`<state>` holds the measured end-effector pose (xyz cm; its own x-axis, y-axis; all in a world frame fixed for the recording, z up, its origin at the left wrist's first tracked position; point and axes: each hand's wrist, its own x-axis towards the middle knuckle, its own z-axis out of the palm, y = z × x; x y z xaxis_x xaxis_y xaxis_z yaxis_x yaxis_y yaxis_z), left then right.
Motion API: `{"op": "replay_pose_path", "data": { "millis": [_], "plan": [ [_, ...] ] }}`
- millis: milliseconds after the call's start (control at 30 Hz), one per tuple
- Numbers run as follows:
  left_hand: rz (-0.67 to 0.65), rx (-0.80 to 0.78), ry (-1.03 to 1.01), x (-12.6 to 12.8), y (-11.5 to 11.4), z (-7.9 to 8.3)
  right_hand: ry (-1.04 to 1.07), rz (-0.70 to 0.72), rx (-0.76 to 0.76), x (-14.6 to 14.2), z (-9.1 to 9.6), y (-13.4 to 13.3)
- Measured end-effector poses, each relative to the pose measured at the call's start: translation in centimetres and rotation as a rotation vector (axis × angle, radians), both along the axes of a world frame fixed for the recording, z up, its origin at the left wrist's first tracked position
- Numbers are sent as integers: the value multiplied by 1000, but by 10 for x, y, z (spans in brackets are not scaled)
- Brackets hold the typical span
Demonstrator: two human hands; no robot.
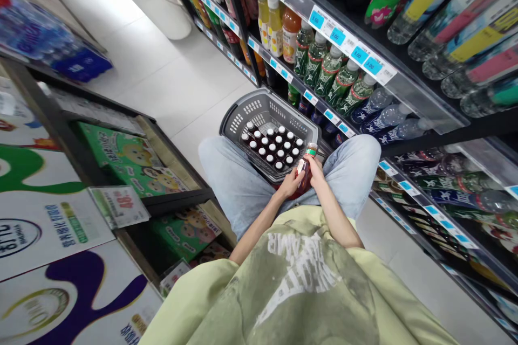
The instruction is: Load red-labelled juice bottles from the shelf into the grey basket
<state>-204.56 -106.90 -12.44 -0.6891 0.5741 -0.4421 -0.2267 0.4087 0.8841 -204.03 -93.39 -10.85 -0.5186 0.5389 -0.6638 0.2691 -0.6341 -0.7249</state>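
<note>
A bottle of dark reddish drink (306,178) with a green band near its top is held upright-leaning between my knees. My left hand (290,183) is closed around its left side. Higher up, near the neck, my right hand (314,169) grips the same bottle from the right. Fingers partly cover the label. Just beyond the hands, a grey plastic shopping basket (229,118) rests on the floor. Rows of dark bottles with white caps (272,144) stand inside it.
Drink shelves (299,86) with blue price tags run along the right, close to my knee. On the left stands a shelf of boxed cartons (117,153). A white bucket (162,5) sits on the tiled floor ahead, with blue-wrapped water bottles (48,38) at far left.
</note>
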Motion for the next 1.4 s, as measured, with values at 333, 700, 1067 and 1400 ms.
{"op": "replay_pose_path", "data": {
  "millis": [333, 700, 1067, 1400],
  "plan": [
    [3, 7, 9, 0, 0, 2, 2, -9, -1, -1, 0, 0],
    [2, -10, -1, -1, 1, 3, 7, -7, 7, 0, -2, 0],
    [12, -10, -3, 0, 1, 3, -9, -5, 1, -2, 1, 0],
    [14, -5, -16, 0, 1, 4, 1, 9, 18, -1, 0, 0]
  ]
}}
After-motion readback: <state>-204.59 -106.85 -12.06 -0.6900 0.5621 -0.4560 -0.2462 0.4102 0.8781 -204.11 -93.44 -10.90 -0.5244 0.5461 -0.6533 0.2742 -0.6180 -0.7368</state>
